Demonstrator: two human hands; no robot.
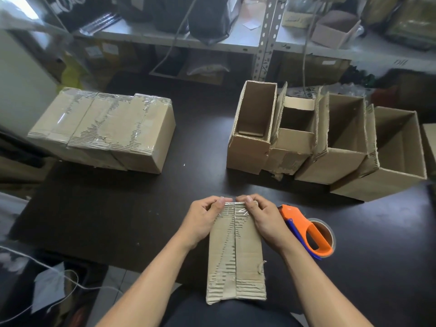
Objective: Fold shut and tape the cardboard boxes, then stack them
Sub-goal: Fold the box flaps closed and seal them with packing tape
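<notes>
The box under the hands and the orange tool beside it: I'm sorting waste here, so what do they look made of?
The box looks like brown corrugated cardboard, matt and worn: its outer paper is torn off in patches, showing ridged fluting. A glossy clear strip at its far end, likely plastic tape, lies under both thumbs. The tape dispenser seems moulded plastic, smooth orange with a blue part; its roll has a brown core, probably cardboard.

A closed box (236,253) lies lengthwise on the dark table (141,208), its near end at the table's edge. Both hands grip its far end — the left hand (203,220) and right hand (264,223) curl over the taped edge, thumbs on top. A tape gun (306,230) lies just right of the box. Taped boxes (103,128) sit far left; open boxes (325,138) stand in a row far right, below shelves (212,41).
</notes>
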